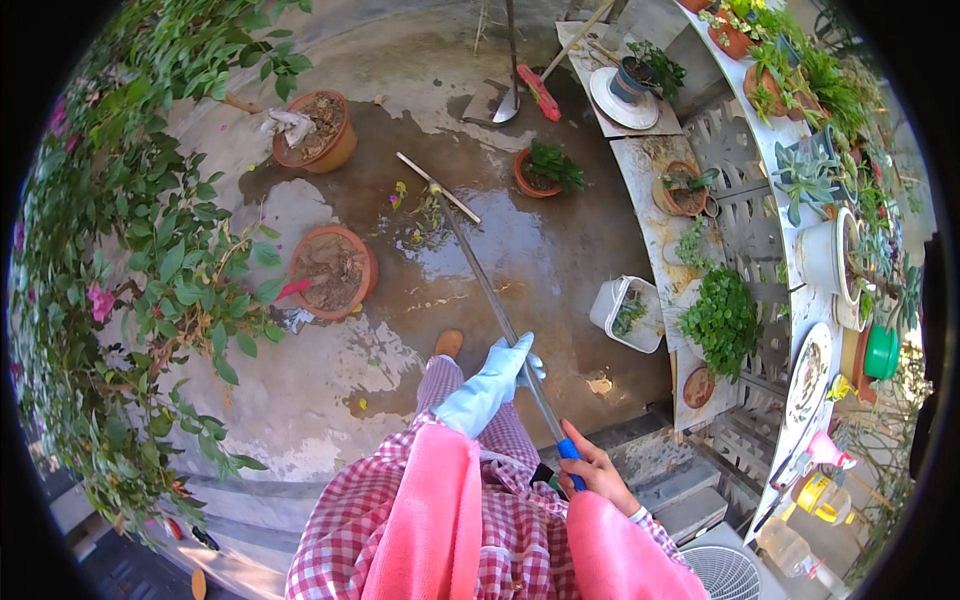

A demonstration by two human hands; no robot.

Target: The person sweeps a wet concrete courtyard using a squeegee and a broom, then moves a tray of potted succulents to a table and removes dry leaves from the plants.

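Observation:
Both my hands are on a floor squeegee with a long metal pole. My left hand, in a light blue rubber glove, grips the pole partway down. Bare, my right hand is wrapped around the blue handle grip at the near end. The squeegee's pale blade lies on the wet concrete floor. Beside the blade is a small heap of leaves and plant scraps, with a few yellow and purple petals.
Two terracotta pots of soil stand left, near a leafy flowering bush. A potted plant and a white bucket are on the floor. Farther back lie a red broom head and a shovel blade. Plant shelves line the right.

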